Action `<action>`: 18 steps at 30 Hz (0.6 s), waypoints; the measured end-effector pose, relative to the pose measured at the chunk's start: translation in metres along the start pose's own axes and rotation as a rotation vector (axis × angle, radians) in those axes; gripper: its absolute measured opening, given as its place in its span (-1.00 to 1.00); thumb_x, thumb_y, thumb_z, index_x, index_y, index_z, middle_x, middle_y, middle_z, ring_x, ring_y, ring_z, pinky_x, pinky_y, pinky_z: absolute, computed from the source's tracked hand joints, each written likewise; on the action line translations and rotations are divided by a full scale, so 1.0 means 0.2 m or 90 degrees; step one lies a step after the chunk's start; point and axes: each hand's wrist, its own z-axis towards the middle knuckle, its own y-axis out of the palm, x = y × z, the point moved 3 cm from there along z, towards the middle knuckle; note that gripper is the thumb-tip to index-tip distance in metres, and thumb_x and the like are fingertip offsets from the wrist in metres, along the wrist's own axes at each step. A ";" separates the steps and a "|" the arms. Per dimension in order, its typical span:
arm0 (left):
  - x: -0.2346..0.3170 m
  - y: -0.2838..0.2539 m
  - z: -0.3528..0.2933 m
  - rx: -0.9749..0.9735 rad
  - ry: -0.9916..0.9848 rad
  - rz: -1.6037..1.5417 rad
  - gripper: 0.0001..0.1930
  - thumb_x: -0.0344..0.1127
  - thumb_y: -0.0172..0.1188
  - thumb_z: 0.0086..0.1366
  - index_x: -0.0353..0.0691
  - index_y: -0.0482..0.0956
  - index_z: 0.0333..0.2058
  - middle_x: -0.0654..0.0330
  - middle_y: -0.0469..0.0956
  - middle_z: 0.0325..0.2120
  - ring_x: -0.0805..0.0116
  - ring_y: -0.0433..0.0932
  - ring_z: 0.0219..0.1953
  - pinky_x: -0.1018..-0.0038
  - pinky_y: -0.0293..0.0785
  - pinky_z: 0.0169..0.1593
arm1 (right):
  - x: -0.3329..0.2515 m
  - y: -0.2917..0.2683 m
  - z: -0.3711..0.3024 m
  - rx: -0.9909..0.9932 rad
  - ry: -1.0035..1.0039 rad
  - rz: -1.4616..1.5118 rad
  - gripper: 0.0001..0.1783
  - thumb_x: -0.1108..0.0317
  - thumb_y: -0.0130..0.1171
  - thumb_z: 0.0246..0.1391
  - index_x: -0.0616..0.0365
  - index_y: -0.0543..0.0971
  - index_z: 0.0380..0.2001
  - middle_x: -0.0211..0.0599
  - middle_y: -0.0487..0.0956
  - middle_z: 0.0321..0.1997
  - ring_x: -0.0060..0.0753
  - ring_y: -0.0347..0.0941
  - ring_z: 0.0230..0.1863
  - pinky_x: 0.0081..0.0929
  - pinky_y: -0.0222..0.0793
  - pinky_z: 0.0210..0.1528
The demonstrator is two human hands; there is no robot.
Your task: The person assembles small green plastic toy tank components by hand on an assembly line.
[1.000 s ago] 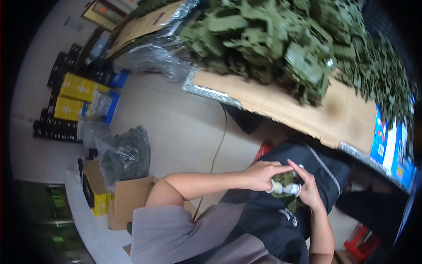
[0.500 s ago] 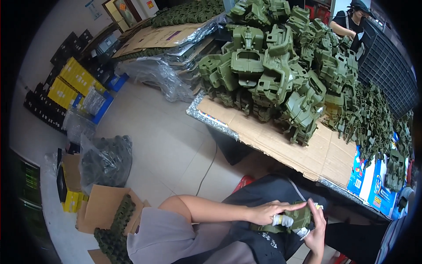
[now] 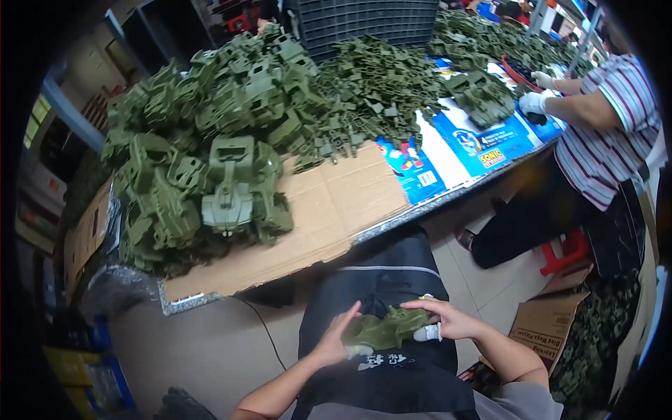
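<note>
Above my apron-covered lap, a green plastic toy vehicle body [image 3: 392, 328] lies between my two hands. My left hand [image 3: 336, 341] grips its left end, with thumb and fingers bent round the edge. On the other end sits my right hand [image 3: 451, 323], its fingers reaching across the top and a white-wrapped fingertip against the side. White wrappings cover some fingertips of both hands. The underside of the piece is hidden.
A cardboard-covered table [image 3: 329, 203] ahead bears a heap of green vehicle bodies [image 3: 231, 182] and a pile of small green parts [image 3: 378, 84]. A dark crate [image 3: 364, 28] stands behind. At right are a co-worker's gloved hand [image 3: 533, 103], a red stool [image 3: 565, 252] and a carton [image 3: 549, 325].
My view has swung to the right, bringing the co-worker and carton in. My hands, close together over the vehicle body before, now hold it at opposite ends.
</note>
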 end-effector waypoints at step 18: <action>1.10 -2.13 0.19 0.756 -0.093 0.737 -0.23 -0.11 0.24 0.00 0.01 0.14 0.21 -0.03 0.41 -0.08 0.02 0.30 0.06 0.27 0.25 0.12 | -0.05 -1.50 0.38 0.852 -0.178 -0.678 -0.05 0.72 0.09 -0.31 -0.05 0.13 0.26 0.06 0.23 0.13 0.12 0.11 0.18 -0.19 -0.04 0.25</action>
